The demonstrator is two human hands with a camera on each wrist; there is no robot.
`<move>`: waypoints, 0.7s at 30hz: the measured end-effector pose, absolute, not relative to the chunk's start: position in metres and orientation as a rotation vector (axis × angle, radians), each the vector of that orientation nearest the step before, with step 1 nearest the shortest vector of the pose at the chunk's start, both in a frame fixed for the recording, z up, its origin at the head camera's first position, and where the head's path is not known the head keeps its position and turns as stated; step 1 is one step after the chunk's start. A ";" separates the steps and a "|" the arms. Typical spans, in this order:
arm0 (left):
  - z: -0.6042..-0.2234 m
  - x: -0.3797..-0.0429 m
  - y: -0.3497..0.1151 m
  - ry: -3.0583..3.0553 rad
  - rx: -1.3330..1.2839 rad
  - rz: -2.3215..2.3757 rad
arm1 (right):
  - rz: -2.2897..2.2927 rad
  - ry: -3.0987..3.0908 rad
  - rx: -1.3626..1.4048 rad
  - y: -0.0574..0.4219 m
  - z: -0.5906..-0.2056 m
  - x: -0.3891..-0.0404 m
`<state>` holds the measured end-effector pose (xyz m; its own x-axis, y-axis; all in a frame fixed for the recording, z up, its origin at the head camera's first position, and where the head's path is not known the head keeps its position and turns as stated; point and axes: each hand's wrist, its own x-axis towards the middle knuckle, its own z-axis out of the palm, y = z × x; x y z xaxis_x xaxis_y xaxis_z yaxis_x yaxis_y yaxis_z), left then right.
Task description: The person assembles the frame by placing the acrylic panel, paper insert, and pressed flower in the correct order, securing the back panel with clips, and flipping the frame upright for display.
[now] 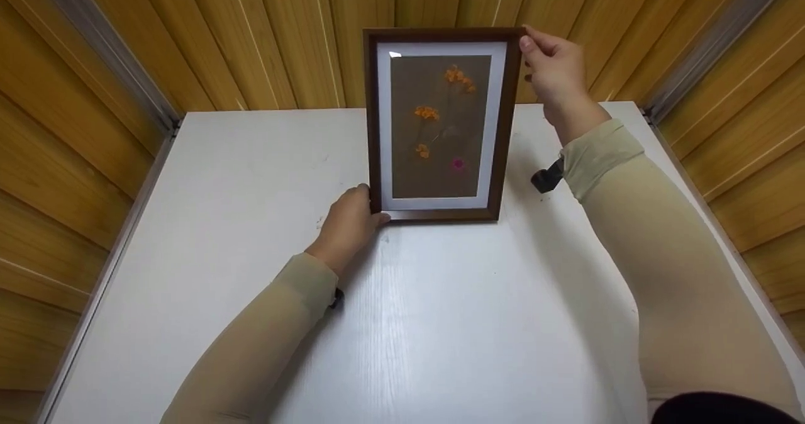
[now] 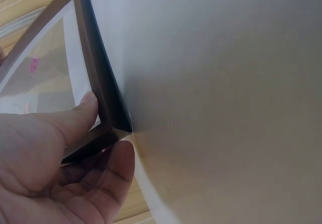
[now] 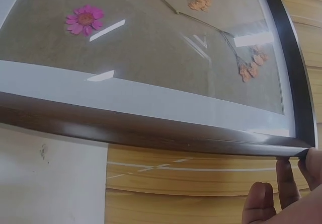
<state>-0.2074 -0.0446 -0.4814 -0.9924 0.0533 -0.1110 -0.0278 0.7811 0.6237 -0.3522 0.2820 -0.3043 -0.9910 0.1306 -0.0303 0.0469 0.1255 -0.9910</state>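
A brown picture frame (image 1: 504,128) stands upright on the white table, facing the camera. Behind its glass, inside a white mat, are pressed orange flowers (image 1: 426,113) and one pink flower (image 3: 84,20). My left hand (image 1: 346,223) grips the lower left corner, thumb on the front and fingers behind, as the left wrist view shows too. At the top right corner, my right hand (image 1: 556,65) pinches the frame, thumb in front. In the right wrist view some of the right hand's fingers (image 3: 259,204) show beyond the frame's edge. The back of the frame is hidden.
The white table (image 1: 251,178) spreads around the frame. Yellow wood-plank walls (image 1: 302,40) rise behind it and at both sides, with metal rails at the corners. A black object (image 1: 547,177) sits beside the right sleeve; a dark rounded shape (image 1: 720,408) shows at the bottom right.
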 end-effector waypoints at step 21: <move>-0.468 -0.230 -0.111 3.026 0.051 0.746 | 1.648 -2.596 -0.066 0.334 -0.351 -0.325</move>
